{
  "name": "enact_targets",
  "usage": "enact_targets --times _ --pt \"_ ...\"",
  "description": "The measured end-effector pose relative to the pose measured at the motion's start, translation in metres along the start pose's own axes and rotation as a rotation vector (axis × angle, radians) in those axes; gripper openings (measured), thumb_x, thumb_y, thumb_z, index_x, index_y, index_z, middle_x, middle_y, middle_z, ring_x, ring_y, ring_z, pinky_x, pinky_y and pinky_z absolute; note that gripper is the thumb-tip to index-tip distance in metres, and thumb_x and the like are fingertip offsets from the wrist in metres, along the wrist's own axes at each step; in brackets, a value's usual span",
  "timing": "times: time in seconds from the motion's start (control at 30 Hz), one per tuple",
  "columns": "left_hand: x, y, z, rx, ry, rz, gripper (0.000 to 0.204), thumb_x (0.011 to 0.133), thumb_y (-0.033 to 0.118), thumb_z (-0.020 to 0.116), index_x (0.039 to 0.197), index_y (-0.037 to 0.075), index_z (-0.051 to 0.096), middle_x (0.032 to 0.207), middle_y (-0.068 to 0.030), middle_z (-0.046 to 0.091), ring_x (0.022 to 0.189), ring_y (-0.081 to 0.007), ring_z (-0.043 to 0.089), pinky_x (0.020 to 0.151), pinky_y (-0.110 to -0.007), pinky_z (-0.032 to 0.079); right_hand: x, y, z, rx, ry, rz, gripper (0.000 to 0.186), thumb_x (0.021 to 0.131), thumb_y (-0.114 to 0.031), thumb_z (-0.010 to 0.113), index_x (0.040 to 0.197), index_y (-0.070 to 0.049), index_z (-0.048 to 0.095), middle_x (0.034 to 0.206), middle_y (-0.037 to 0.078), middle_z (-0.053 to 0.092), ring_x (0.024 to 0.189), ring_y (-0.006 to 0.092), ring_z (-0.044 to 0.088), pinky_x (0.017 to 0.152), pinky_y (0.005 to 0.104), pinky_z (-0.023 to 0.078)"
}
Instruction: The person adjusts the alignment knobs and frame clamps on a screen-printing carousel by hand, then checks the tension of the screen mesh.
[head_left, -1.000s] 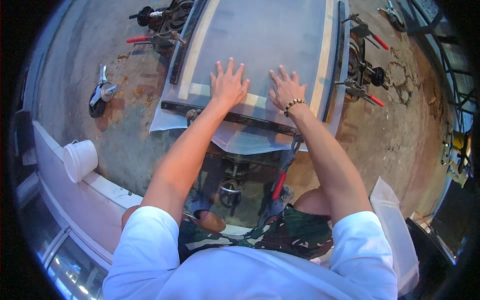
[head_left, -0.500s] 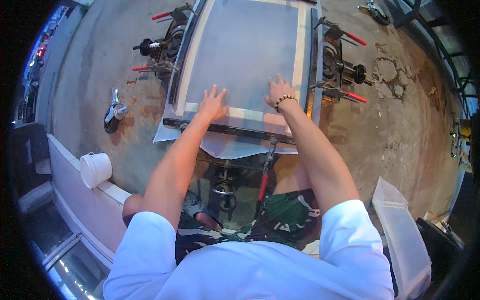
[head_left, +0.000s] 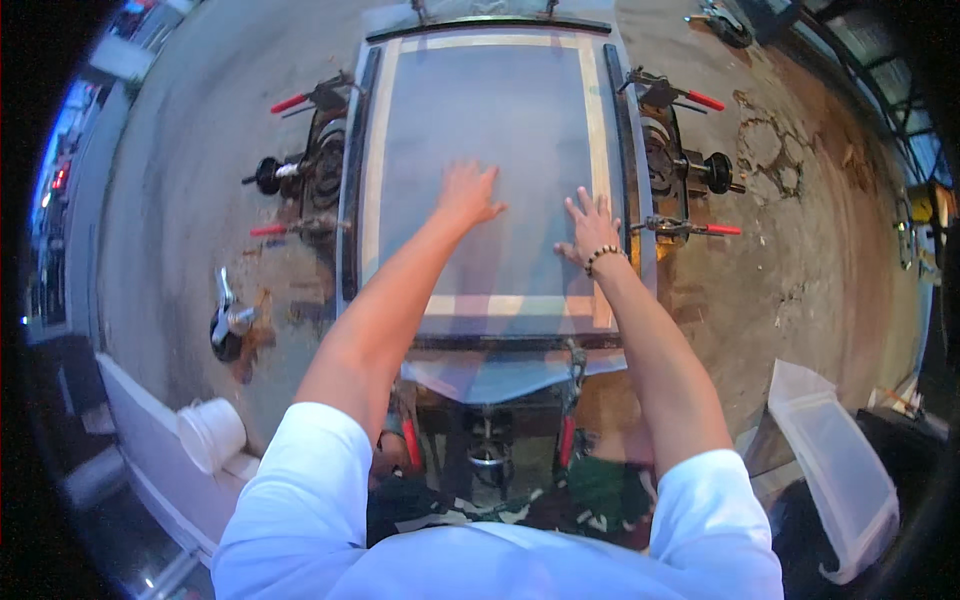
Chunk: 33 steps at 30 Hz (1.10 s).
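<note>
A whitish, see-through sheet lies taut and flat before me, and a pale band forms a rectangle in it near its edges. Black bars hold it down along its sides. My left hand rests near the middle of the sheet, fingers spread and a little blurred. Close to the right-hand stretch of the band, my right hand spreads its fingers over the sheet; a beaded bracelet circles that wrist. Neither hand holds anything. Loose sheet edge hangs past the near bar.
Red-handled clamps and black hand knobs flank the sheet on both sides. On the concrete floor at left lies a caster wheel, with a white bucket nearer me. Another caster lies far right. Translucent material hangs at near right.
My view has shifted, so the sheet's far bar now shows. Both hands have moved farther from me over the sheet; the right has come close to the right-hand band.
</note>
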<state>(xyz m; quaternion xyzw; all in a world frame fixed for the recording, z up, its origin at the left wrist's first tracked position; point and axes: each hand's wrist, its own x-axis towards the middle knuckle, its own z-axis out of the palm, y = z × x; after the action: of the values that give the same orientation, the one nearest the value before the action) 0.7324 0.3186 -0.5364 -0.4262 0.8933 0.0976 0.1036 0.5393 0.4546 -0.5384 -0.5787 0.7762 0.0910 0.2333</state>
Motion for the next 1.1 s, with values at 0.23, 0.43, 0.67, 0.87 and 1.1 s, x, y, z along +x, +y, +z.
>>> enact_targets --times 0.23,0.43,0.67,0.87,1.1 --pt "0.116 0.024 0.028 -0.080 0.255 0.158 0.073 0.085 0.061 0.048 0.142 0.017 0.038 0.151 -0.0132 0.026 0.136 -0.0447 0.024 0.107 -0.060 0.023 0.001 -0.008 0.006 0.102 0.062 0.043 0.087 0.064 -0.032 0.083 0.139 -0.024 0.041 0.153 -0.002 0.020 0.142 0.0325 0.013 0.109 0.0607 0.024" --pt "0.130 0.018 0.006 -0.028 0.083 0.240 0.072 0.086 0.061 0.046 0.142 0.017 0.037 0.151 -0.0131 0.026 0.136 -0.0445 0.025 0.105 -0.062 0.026 0.006 -0.009 0.002 0.152 0.059 0.125 0.083 0.062 -0.027 0.084 0.136 -0.023 0.044 0.153 -0.003 0.021 0.143 0.0308 0.012 0.111 0.0591 0.021" --pt "0.190 -0.118 -0.010 0.082 0.072 -0.057 0.072 0.084 0.067 0.044 0.143 0.027 0.035 0.152 -0.0102 0.026 0.130 -0.0476 0.033 0.103 -0.056 0.035 0.004 -0.014 0.000 0.217 0.103 0.090 0.084 0.059 -0.021 0.085 0.134 -0.022 0.046 0.153 -0.003 0.020 0.143 0.0310 0.011 0.113 0.0578 0.016" --pt "0.179 -0.121 -0.018 0.031 0.033 -0.061 0.070 0.085 0.064 0.044 0.144 0.029 0.032 0.153 -0.0080 0.022 0.135 -0.0474 0.024 0.101 -0.066 0.029 0.008 -0.020 -0.004 0.222 0.074 0.133 0.084 0.059 -0.020 0.085 0.133 -0.020 0.046 0.153 -0.002 0.021 0.143 0.0308 0.010 0.114 0.0572 0.015" --pt "0.173 -0.197 -0.027 0.050 0.012 -0.082 0.076 0.085 0.060 0.050 0.140 0.009 0.037 0.149 -0.0147 0.031 0.128 -0.0411 0.040 0.102 -0.049 0.039 0.005 -0.019 -0.004 0.232 0.085 0.151 0.084 0.057 -0.018 0.086 0.132 -0.020 0.047 0.152 -0.003 0.021 0.143 0.0302 0.010 0.113 0.0585 0.016"
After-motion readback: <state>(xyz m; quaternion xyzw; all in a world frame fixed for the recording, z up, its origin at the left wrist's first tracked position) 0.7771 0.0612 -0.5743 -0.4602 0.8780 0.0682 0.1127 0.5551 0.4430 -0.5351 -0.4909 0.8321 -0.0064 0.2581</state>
